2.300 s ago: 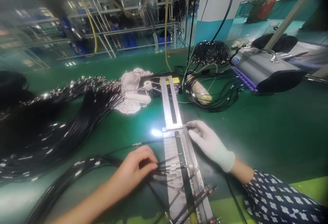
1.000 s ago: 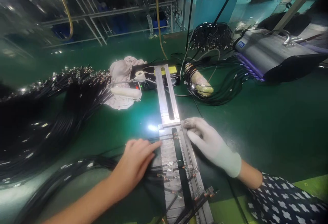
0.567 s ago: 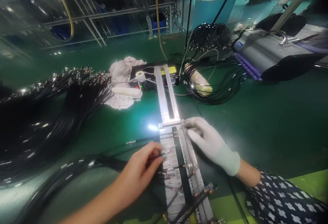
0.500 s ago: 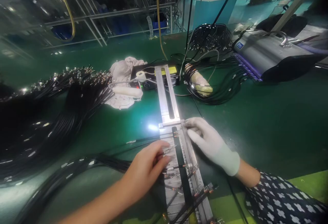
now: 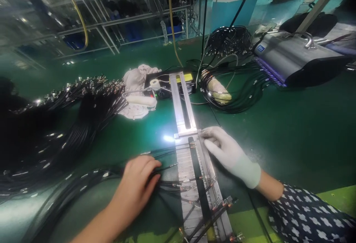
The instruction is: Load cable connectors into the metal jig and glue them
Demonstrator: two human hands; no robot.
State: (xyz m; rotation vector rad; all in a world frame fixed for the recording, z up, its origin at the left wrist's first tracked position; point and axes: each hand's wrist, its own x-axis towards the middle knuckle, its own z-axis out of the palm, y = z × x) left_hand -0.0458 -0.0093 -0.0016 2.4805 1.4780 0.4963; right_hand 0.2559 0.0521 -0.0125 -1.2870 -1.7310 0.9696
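L hand (image 5: 139, 181), bare, fingers curled w/ thumb apart, is at a thin blk cable (image 5: 168, 167), can't tell if gripped; cable's tip is at the L edge of the metal jig (image 5: 184, 159), which lies lengthwise on the green table (image 5: 292, 131). R hand (image 5: 229, 154), white-gloved, fingers bent, is at jig's R side nr the slotted plate (image 5: 178, 111), grip unclear; more cables (image 5: 217, 213) cross jig's near end.

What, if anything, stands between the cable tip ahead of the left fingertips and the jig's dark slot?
Nothing visible: only the jig's grooved metal lies between the cable tip and the dark slot. Other cables lie across the jig to either side of that line; the right hand is beyond the slot.
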